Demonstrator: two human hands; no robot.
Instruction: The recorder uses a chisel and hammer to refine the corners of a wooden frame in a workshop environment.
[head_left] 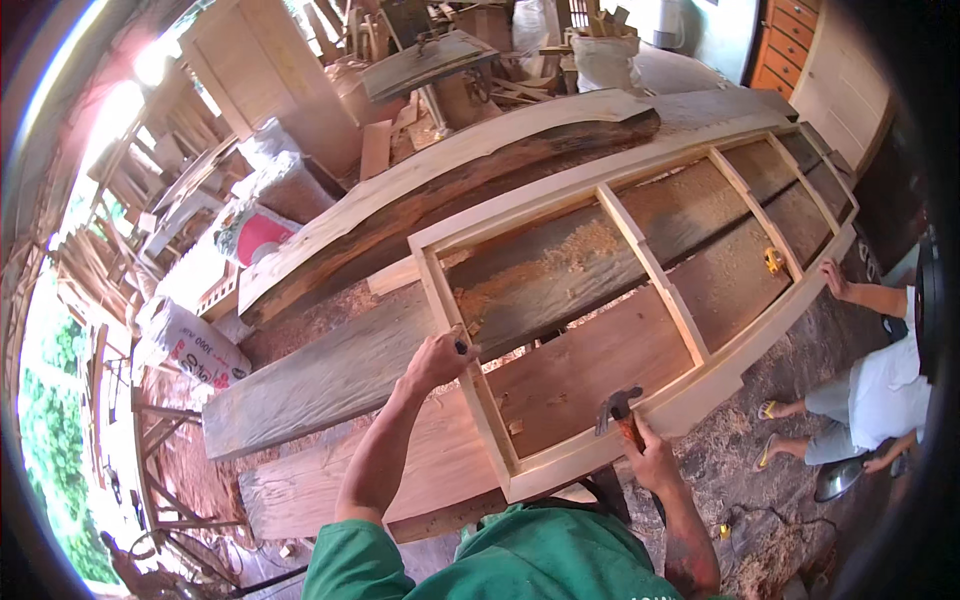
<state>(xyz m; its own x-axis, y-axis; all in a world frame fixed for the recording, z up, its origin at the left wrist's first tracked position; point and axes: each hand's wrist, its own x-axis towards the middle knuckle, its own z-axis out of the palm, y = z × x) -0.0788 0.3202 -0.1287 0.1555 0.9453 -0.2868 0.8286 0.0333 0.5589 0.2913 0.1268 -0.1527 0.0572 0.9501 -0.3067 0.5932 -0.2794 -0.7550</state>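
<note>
A long pale wooden frame (640,240) with several crossbars lies across thick planks. My left hand (436,364) is closed at the frame's near-left end rail, and the dark round end of a small object (461,347) pokes out of the fist; its kind is hidden. In my right hand (655,462) is a claw hammer (620,402), gripped by its orange handle, its dark head over the near rail's inner edge. A yellow tape measure (773,260) sits inside the frame beside a crossbar. At the right, another person's hand (832,278) touches the frame's near rail.
Dark grey planks (320,375) and a reddish plank (370,465) stick out leftward under the frame. Beyond lies a live-edge slab (450,170). Filled sacks (190,345) stand at the left. The other person (880,390) stands at the right, near shavings (790,560) and a cable on the floor.
</note>
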